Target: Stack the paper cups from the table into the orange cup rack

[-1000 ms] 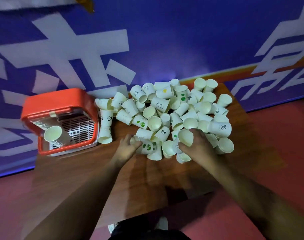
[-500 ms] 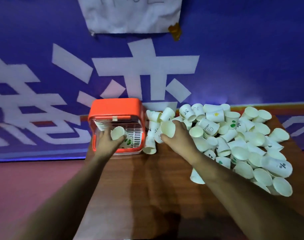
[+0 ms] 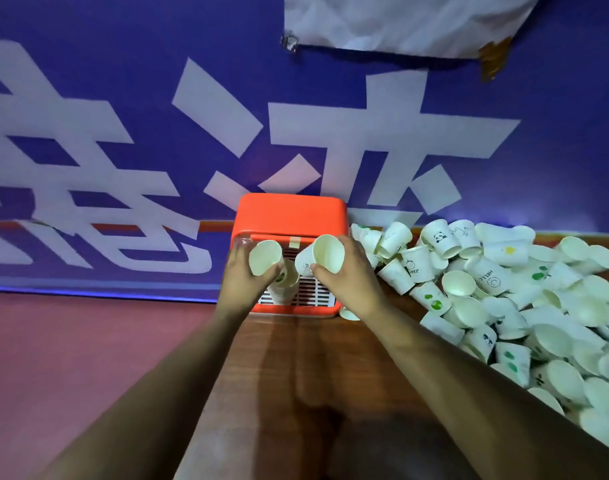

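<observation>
The orange cup rack [image 3: 291, 213] stands at the far edge of the wooden table [image 3: 296, 368], against the wall. My left hand [image 3: 242, 280] grips a white paper cup [image 3: 265, 257] in front of the rack's opening, its mouth facing me. Below that cup a stack of cups [image 3: 285, 287] sits inside the rack. My right hand [image 3: 348, 275] grips a second paper cup [image 3: 322, 259], tilted, just right of the first. A large heap of paper cups [image 3: 510, 299] covers the right side of the table.
A purple banner with big white characters [image 3: 226, 140] hangs behind the table. A white sheet [image 3: 400, 22] is taped to it at the top. Red floor [image 3: 88, 358] lies left of the table. One cup [image 3: 348, 313] lies by the rack's right corner.
Both hands lifted cups from the heap and carried them left to the rack. The right hand's cup now sits at the rack opening beside the left one. The view has swung left.
</observation>
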`<state>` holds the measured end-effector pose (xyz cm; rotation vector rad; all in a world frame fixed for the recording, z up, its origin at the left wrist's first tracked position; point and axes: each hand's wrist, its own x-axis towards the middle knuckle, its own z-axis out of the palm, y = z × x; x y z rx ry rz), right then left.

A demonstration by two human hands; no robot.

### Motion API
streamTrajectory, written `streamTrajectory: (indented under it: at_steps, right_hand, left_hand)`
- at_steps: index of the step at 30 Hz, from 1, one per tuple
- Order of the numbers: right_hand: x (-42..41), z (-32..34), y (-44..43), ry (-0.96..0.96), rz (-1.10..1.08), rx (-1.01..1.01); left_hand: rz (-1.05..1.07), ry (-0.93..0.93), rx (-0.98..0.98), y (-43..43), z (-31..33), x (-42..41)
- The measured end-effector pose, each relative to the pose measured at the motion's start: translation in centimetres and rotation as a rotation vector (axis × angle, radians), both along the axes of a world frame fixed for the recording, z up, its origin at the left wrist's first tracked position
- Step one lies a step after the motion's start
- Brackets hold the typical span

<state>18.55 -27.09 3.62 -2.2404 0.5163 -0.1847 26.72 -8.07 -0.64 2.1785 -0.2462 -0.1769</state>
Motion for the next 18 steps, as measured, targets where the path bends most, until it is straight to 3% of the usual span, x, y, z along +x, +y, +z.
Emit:
streamTrajectory:
  at_steps: [8,13,18]
  right_hand:
    - [1.1,-0.5,0.3,-0.026,-0.045,-0.032]
    - [1.8,0.2,0.4,-0.025,-0.007,-0.044]
    - [2.3,-0.7,1.2,0.008,0.002,-0.032]
  left_hand:
    - [-0.136,-0.1,-0.001,-0.7,-1.9,1.4]
    - [-0.22,-0.066,0.1,-0.3,-3.7,2.0]
    - [-0.189,0.007,0.017,-0.2,-4.5,1.5]
